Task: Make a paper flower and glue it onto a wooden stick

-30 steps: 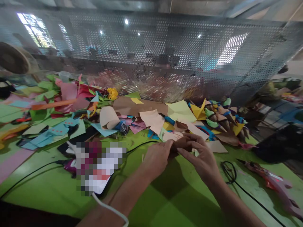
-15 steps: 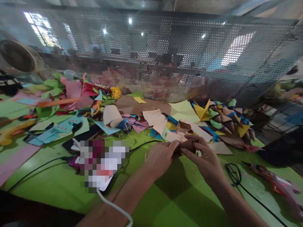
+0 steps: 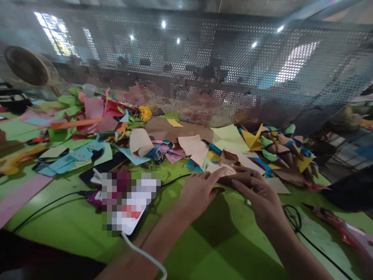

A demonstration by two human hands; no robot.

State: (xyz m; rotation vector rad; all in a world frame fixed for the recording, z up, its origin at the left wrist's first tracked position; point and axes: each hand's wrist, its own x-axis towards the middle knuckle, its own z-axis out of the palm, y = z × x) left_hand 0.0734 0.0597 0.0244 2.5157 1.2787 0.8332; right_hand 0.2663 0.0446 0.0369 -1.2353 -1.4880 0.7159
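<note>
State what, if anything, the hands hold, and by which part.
The left hand holds a brown piece at its left end, the right hand at its right.

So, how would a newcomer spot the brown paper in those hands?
Over the green table, find the left hand and right hand. The brown paper shows as a narrow dark band between them. Unlike the large brown sheet lying farther back, it is held.

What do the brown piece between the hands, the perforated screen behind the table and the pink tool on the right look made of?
Brown piece: probably paper or thin card, matte; it shows no shine.
Perforated screen: likely metal, dull grey; rows of small regular holes.
Pink tool: perhaps hard plastic, slightly glossy; its body looks moulded.
</note>
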